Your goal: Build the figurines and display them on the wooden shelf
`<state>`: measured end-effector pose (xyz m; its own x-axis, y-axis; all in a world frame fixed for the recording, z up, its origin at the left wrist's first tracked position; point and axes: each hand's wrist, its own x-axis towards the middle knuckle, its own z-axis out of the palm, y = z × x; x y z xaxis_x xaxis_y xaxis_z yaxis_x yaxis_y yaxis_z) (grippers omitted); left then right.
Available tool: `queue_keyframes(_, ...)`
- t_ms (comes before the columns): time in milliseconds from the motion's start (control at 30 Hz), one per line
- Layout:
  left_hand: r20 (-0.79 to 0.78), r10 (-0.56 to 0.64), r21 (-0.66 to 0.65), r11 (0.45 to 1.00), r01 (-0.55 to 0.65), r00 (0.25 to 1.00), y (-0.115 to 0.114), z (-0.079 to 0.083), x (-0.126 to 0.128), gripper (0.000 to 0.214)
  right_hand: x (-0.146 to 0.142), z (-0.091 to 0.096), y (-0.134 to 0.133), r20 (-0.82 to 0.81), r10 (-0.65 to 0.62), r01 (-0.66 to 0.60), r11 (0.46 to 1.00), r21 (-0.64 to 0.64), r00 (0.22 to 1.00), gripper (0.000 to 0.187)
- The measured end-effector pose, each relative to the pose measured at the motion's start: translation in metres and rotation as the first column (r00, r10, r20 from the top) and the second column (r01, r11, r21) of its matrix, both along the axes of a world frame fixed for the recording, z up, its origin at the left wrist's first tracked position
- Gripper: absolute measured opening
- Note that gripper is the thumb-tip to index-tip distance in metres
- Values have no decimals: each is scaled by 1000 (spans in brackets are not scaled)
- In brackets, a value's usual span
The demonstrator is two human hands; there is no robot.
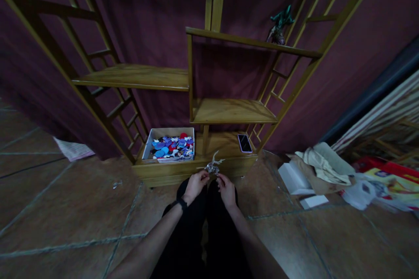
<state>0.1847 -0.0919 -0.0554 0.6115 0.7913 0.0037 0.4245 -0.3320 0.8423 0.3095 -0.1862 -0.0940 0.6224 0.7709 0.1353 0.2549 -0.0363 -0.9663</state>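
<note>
A small shiny silver figure (211, 168) with pale branching pieces on top is held up over my knees, in front of the wooden shelf unit. My left hand (196, 185), with a dark band on the wrist, pinches its left side. From the right, my right hand (227, 189) has its fingers closed at the figure's lower right edge. What exactly lies between the fingertips is too small to make out. Beyond my left hand, a white box (152, 143) full of blue, purple, red and black pieces stands on the bottom shelf.
A phone (245, 143) lies on the bottom shelf (222, 143) at right. A green and dark figure (280, 26) stands on an upper shelf. On the floor at right are a white carton (296, 178), cloth (322, 165) and plastic bags (360, 192). A crumpled scrap (117, 184) lies at left.
</note>
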Motion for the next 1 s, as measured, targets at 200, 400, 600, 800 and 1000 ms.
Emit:
queue_keyframes(200,-40,-18,10,1000,19,999,-9,3,0,13,-1,-4,-4,-53,-21,24,998,57,998,33)
queue_keyframes(400,-13,-46,16,999,46,999,-21,-3,3,14,-2,-7,-12,-109,-116,123,990,65,987,34)
queue_keyframes(600,-14,8,-25,1000,-8,1000,-37,-8,-2,18,-5,-8,-23,-99,-87,91,995,36,991,31)
queue_keyframes(800,-12,9,39,999,-9,1000,-40,-7,-5,18,-7,-4,-28,-13,-78,78,996,41,997,29)
queue_keyframes(1000,-83,-18,20,1000,20,996,-43,-4,-4,17,-8,4,-34,127,-130,123,991,59,983,27)
